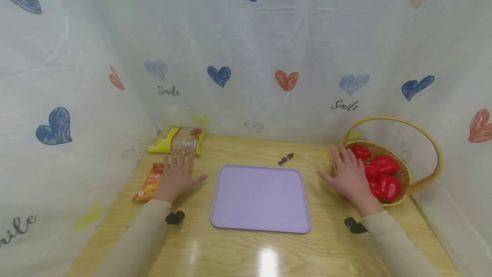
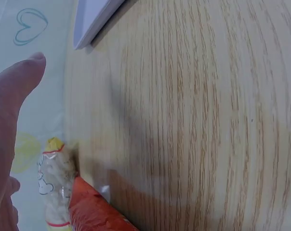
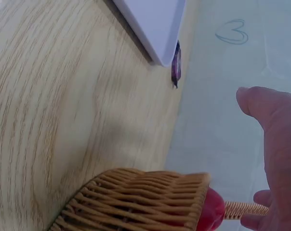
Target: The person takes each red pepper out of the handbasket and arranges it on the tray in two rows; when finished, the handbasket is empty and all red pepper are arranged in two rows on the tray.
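Note:
My left hand (image 1: 177,179), fingers spread and holding nothing, hovers over the right side of an orange snack bag (image 1: 150,185). Just beyond its fingertips lies a yellow snack bag (image 1: 174,139). My right hand (image 1: 350,176) is likewise spread, in front of the left rim of a wicker basket (image 1: 408,178). Several red bell peppers (image 1: 386,163) fill that basket, partly hidden by the hand. In the right wrist view the thumb (image 3: 261,103) stands apart from the basket's woven side (image 3: 136,197). Between the hands a light purple tray (image 1: 261,198) lies flat.
A small dark-wrapped candy (image 1: 286,159) lies behind the tray's right back corner. The basket's tall arched handle (image 1: 432,140) rises on the right. A white curtain with printed hearts (image 1: 246,110) hangs along the back and both sides of the wooden table (image 1: 230,255).

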### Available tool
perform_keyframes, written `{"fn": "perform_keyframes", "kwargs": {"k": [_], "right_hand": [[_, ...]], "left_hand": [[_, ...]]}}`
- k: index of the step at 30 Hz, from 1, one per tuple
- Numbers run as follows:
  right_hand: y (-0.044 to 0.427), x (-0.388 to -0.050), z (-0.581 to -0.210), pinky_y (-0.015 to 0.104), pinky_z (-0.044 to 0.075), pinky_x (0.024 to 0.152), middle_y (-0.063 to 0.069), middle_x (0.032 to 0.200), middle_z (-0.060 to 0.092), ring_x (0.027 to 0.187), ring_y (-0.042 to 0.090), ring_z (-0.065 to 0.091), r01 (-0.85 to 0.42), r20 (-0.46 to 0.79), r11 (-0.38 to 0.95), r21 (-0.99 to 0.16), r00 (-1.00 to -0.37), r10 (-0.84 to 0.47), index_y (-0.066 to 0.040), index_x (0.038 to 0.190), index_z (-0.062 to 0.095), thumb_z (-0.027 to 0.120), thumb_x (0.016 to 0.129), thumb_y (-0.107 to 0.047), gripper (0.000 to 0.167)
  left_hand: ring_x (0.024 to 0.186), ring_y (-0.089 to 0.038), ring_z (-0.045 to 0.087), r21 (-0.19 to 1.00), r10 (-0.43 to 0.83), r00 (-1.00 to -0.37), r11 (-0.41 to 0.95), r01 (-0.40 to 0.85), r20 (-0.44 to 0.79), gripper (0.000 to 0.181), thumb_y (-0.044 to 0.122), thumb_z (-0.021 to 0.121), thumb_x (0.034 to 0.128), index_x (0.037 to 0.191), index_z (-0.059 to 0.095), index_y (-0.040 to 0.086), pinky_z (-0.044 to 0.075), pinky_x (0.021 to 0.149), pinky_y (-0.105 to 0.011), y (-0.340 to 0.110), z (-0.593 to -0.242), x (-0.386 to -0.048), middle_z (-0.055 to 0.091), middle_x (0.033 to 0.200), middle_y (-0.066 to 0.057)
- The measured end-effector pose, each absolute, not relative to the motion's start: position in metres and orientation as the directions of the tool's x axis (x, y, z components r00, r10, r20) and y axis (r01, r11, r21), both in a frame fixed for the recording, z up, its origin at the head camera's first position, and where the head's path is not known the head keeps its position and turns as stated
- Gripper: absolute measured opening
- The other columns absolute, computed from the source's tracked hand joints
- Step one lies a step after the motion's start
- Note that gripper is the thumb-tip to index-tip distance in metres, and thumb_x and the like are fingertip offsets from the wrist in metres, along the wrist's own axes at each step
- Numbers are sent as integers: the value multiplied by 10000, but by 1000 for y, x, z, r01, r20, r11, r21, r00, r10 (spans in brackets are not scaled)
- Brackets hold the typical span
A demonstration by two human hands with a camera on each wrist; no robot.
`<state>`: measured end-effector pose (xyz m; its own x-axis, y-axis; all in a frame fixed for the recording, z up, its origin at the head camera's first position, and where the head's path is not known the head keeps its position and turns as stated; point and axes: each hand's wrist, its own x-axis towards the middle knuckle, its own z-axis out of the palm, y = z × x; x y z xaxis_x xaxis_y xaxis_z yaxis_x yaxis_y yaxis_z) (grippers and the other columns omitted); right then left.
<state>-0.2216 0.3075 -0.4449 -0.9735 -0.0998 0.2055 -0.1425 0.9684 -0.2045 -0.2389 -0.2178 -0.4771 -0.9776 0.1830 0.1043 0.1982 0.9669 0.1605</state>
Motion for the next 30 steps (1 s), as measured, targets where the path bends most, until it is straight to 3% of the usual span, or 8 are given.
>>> {"fn": "perform_keyframes", "kwargs": {"k": [10,15,24,30], "right_hand": [[326,-214,-441,804,261,1043,329,1566,263,1377,586,271,-119,219,966,-229,-973,-68,-46,1588,287,769,850,-493,989],[334,-210,-438,808,317,997,337,1544,277,1354,585,280,-91,184,963,-255,-982,-43,-37,1579,297,770,842,-518,999],[349,-204,-442,820,388,898,328,1528,282,1340,578,275,-50,162,950,-307,-987,1,-63,1574,317,786,847,-447,947],[356,-204,-447,802,411,900,326,1492,315,1314,561,305,-45,161,943,-331,-987,9,-62,1557,353,731,884,-493,884]], "left_hand": [[1510,-515,98,158,207,-970,961,225,125,997,639,610,927,1608,232,16,79,1185,-701,-215,-480,-236,232,1623,-301],[1505,-497,158,170,215,-970,958,233,116,958,622,588,951,1587,267,-18,102,1198,-675,-212,-479,-231,253,1619,-295],[1503,-488,178,298,216,-971,924,238,104,907,576,585,973,1578,280,-27,151,1212,-628,-200,-488,-222,267,1608,-303],[1497,-461,225,411,188,-979,888,205,81,856,569,582,978,1574,329,9,213,1188,-641,-194,-496,-212,279,1623,-251]]}}
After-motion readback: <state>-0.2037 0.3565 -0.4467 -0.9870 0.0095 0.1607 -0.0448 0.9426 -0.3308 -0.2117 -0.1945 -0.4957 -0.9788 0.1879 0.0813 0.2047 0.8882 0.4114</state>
